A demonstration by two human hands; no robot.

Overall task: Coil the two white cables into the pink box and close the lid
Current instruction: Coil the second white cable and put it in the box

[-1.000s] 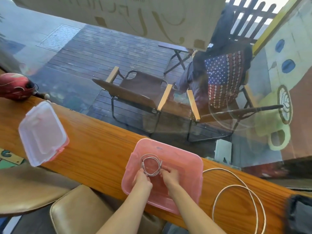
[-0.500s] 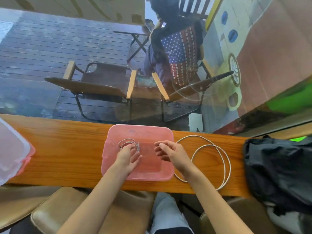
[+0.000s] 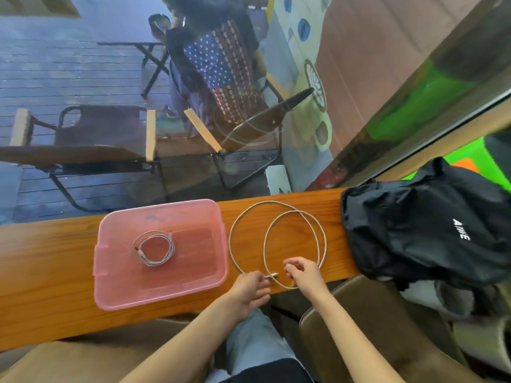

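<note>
Wooden counter (image 3: pixel 55 261) — loose cable (image 3: pixel 276 217) between both hands' grips, pink box (image 3: pixel 160 294) beside.

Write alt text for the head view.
Both hands, left hand and right hand, reach a loose white cable on a wooden counter, beside an open pink box holding a coiled cable. A black bag lies right.

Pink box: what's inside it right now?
The pink box holds one coiled white cable, lying flat on its floor toward the left. Nothing else shows inside, and nothing covers it: no lid is in view. The second cable lies outside on the counter.
</note>
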